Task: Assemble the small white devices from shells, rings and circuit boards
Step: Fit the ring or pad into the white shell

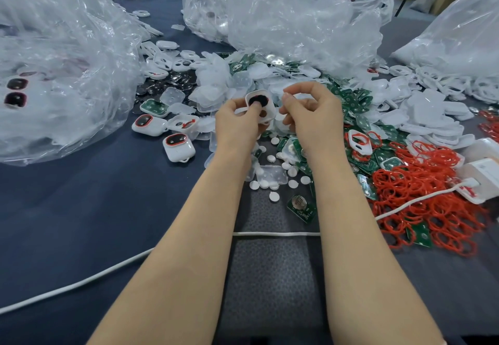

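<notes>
My left hand [237, 123] holds a small white shell [263, 107] with a dark round window, thumb pressed on the dark part. Just right of it, my right hand [310, 112] pinches its thumb and fingers together; what it grips is too small to tell. Both hands hover over a heap of clear plastic covers [216, 85] and green circuit boards [351, 98]. Red rings [421, 198] lie in a pile at the right. Three assembled white devices with red rims [178, 146] rest on the table to the left of my left hand.
Large clear plastic bags stand at the left [62, 69], back centre [283, 17] and right [459, 34]. Small white discs [272, 180] lie scattered below my hands. A white cable [270, 234] crosses the dark blue table under my forearms. White shell frames [432, 77] pile up at far right.
</notes>
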### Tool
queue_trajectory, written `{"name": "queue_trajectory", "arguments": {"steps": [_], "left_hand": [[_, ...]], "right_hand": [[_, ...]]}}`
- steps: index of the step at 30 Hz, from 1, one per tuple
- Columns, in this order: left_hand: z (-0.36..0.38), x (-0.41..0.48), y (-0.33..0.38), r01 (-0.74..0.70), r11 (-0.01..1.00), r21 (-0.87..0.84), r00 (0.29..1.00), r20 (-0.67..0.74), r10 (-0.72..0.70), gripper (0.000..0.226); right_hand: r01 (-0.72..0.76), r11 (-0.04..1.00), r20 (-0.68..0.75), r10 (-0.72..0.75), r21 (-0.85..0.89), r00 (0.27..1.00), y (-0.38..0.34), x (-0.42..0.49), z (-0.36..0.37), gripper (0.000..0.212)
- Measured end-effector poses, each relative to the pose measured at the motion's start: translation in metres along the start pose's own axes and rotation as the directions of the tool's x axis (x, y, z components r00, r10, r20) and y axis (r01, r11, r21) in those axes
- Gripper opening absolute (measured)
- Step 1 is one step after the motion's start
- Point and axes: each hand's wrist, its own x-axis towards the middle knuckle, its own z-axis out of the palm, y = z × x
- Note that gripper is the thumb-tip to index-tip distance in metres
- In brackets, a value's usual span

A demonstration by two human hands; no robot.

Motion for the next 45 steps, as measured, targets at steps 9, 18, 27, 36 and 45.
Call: {"name": "queue_trajectory", "arguments": {"steps": [9,18,27,36,45], "left_hand": [[0.001,-0.001,0.002,0.05,0.998,-0.049,0.998,-0.028,-0.051,0.01],[0.003,-0.008,0.005,-0.176,0.98,0.098,0.984,0.022,0.175,0.019],[0.005,-0.012,0.002,-0.439,0.864,0.248,0.899,0.113,0.424,0.028],[0.004,-0.011,0.0,-0.392,0.901,0.185,0.92,0.058,0.389,0.04],[0.003,-0.005,0.011,0.163,0.905,-0.392,0.981,0.163,-0.106,0.013]], "right_hand": [[-0.064,0.988,0.019,0.062,0.141,0.998,0.003,0.003,0.004,0.013],[-0.022,1.0,-0.072,0.023,0.01,0.997,0.004,0.002,0.004,0.017],[-0.427,0.834,0.169,0.392,0.349,0.904,-0.001,0.007,0.005,0.029],[-0.39,0.727,0.207,0.333,0.565,0.92,0.0,0.008,0.002,0.034],[-0.349,0.78,0.213,0.277,0.519,0.937,0.004,0.01,0.001,0.025]]}}
